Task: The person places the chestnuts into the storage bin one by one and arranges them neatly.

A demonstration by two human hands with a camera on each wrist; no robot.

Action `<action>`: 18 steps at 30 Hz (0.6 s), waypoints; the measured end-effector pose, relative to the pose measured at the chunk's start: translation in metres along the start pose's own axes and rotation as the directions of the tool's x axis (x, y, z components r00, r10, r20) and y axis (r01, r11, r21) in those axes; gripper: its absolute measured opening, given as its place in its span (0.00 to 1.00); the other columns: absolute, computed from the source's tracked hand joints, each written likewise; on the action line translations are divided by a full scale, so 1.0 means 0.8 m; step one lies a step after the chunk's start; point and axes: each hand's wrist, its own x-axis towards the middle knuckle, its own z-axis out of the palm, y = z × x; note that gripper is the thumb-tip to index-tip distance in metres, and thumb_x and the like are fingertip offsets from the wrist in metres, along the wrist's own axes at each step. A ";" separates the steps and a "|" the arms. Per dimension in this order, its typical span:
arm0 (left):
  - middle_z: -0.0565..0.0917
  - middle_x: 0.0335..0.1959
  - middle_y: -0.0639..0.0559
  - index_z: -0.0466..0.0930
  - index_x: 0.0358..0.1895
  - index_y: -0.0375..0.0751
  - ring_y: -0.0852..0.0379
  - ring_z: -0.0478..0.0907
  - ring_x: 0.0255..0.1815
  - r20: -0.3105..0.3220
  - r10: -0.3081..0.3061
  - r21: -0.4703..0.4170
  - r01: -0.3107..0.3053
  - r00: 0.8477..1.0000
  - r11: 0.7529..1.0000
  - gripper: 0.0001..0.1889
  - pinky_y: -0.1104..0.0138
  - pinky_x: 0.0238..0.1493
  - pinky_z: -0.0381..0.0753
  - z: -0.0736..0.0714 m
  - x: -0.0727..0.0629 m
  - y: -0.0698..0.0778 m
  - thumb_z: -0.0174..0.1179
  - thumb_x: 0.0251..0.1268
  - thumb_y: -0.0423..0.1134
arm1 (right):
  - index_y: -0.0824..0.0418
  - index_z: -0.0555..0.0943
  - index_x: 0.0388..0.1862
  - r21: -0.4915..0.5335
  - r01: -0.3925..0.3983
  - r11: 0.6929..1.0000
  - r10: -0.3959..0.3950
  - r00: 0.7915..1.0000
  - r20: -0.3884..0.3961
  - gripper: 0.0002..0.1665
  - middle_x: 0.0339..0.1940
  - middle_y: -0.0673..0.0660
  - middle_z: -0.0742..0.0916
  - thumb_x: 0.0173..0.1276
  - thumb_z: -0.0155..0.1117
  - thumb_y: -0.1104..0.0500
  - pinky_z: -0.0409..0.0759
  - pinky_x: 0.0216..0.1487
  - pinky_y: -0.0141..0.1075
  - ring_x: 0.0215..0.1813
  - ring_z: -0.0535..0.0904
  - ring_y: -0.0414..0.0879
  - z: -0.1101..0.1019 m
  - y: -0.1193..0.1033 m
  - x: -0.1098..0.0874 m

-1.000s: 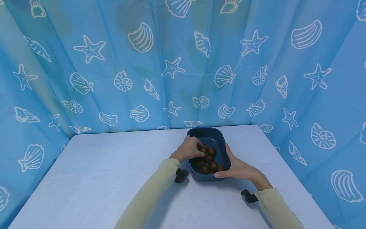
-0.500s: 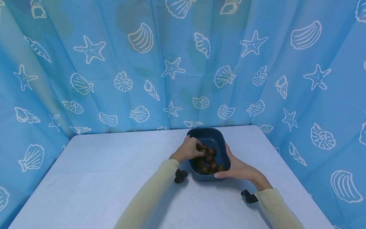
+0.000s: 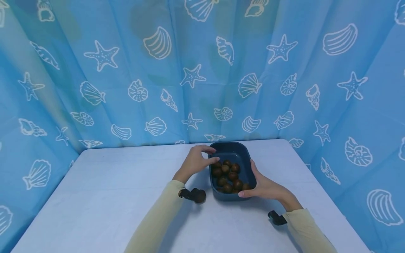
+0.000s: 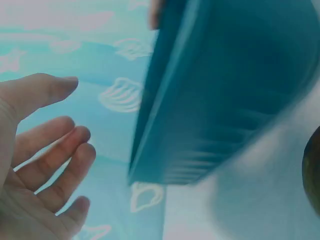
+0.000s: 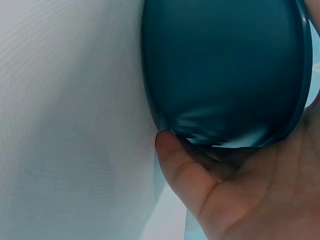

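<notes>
A dark blue rectangular container [image 3: 228, 196] sits on the table with several brown, round, fruit-like balls [image 3: 233, 176] inside, mostly toward its near half. At its left rim, my left hand [image 3: 193, 162] has thumb and fingers spread apart. In the left wrist view that same hand [image 4: 47, 160] shows nothing in its grasp, left of the container's side [image 4: 220, 100]. My right hand [image 3: 267, 187] grips the container's near right corner, thumb on the near side and fingers along the right. Up close, the right thumb [image 5: 187, 172] presses the outer wall.
One brown ball [image 3: 200, 196] lies on the white table [image 3: 95, 196] left of the container, beside the black left wrist camera [image 3: 186, 194]. A blue curtain [image 3: 190, 102] with white sea-shell prints hangs behind the table and along its sides.
My left hand has drawn back leftward out of the container and its fingers have spread, uncovering more balls. The loose ball on the table shows more clearly. My right hand keeps its hold.
</notes>
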 end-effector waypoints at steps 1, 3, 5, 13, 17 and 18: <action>0.88 0.56 0.45 0.87 0.56 0.43 0.47 0.82 0.61 -0.015 -0.019 -0.006 0.019 1.000 1.000 0.20 0.50 0.63 0.82 -0.004 -0.005 -0.001 0.70 0.67 0.50 | 0.52 0.17 0.82 -0.001 -0.002 1.000 0.002 1.000 0.002 0.84 0.87 0.65 0.35 0.59 0.76 0.38 0.51 0.77 0.74 0.86 0.39 0.71 0.000 0.000 0.000; 0.88 0.56 0.45 0.87 0.56 0.43 0.47 0.82 0.60 -0.036 -0.052 -0.023 0.051 0.998 0.998 0.20 0.49 0.63 0.82 -0.010 -0.014 -0.005 0.70 0.66 0.50 | 0.52 0.17 0.82 -0.003 -0.002 1.000 0.002 1.000 0.005 0.84 0.87 0.66 0.35 0.59 0.76 0.39 0.52 0.77 0.73 0.86 0.38 0.71 0.000 0.000 -0.001; 0.88 0.55 0.46 0.88 0.55 0.43 0.47 0.82 0.60 -0.054 -0.076 -0.032 0.074 0.996 0.997 0.20 0.47 0.64 0.81 -0.014 -0.025 -0.010 0.70 0.66 0.50 | 0.52 0.17 0.82 0.000 0.005 1.000 -0.005 1.000 0.006 0.84 0.87 0.67 0.35 0.59 0.76 0.39 0.52 0.77 0.73 0.86 0.38 0.71 0.000 0.000 0.000; 0.89 0.53 0.48 0.88 0.54 0.47 0.47 0.83 0.59 -0.100 -0.153 -0.049 0.148 0.983 0.988 0.18 0.47 0.67 0.79 -0.023 -0.063 -0.026 0.72 0.64 0.49 | 0.51 0.17 0.82 0.012 0.013 1.000 -0.013 1.000 0.000 0.83 0.87 0.66 0.35 0.59 0.76 0.40 0.52 0.77 0.75 0.86 0.40 0.71 0.003 0.002 0.002; 0.89 0.51 0.49 0.88 0.53 0.46 0.48 0.83 0.56 -0.088 -0.159 -0.042 0.156 0.983 0.987 0.17 0.49 0.64 0.82 -0.022 -0.075 -0.031 0.72 0.64 0.48 | 0.51 0.17 0.82 0.001 -0.004 1.000 0.004 1.000 0.000 0.84 0.87 0.66 0.35 0.59 0.76 0.39 0.52 0.77 0.74 0.86 0.39 0.71 0.001 0.002 0.002; 0.90 0.51 0.49 0.88 0.53 0.45 0.49 0.84 0.55 -0.084 -0.160 -0.030 0.158 0.984 0.987 0.17 0.50 0.62 0.83 -0.022 -0.076 -0.031 0.72 0.65 0.48 | 0.50 0.17 0.82 0.000 -0.001 1.000 0.001 1.000 -0.001 0.83 0.87 0.65 0.35 0.59 0.76 0.39 0.52 0.77 0.74 0.86 0.39 0.71 0.002 0.001 0.002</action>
